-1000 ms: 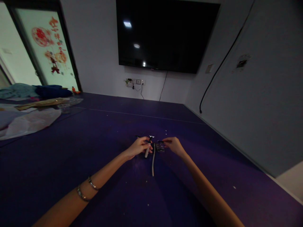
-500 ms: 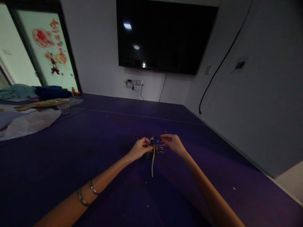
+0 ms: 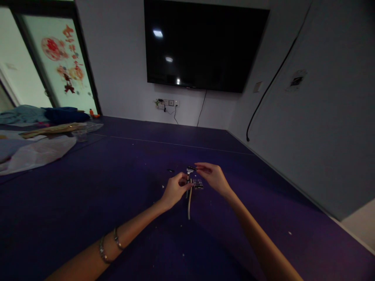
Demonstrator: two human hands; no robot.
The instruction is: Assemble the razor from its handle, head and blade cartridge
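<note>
My left hand is closed around the lower part of a small silver-and-black piece, roughly T-shaped, that stands upright from the fingers. My right hand pinches a slim dark piece that meets the top of the silver one; whether the two are joined I cannot tell. Beneath the hands a thin pale tube lies on the purple surface. Beside it, between the hands, is a small clear packet with dark parts. Another short black piece lies beyond my left hand.
The purple surface carries scattered white specks. At the far left are a white plastic bag, folded cloths and a clear cup. A black cable hangs down the right wall. A television hangs on the facing wall.
My left hand has turned the silver-and-black piece more upright and shifted slightly right. My right hand has moved slightly left, bringing the slim dark piece over its top.
</note>
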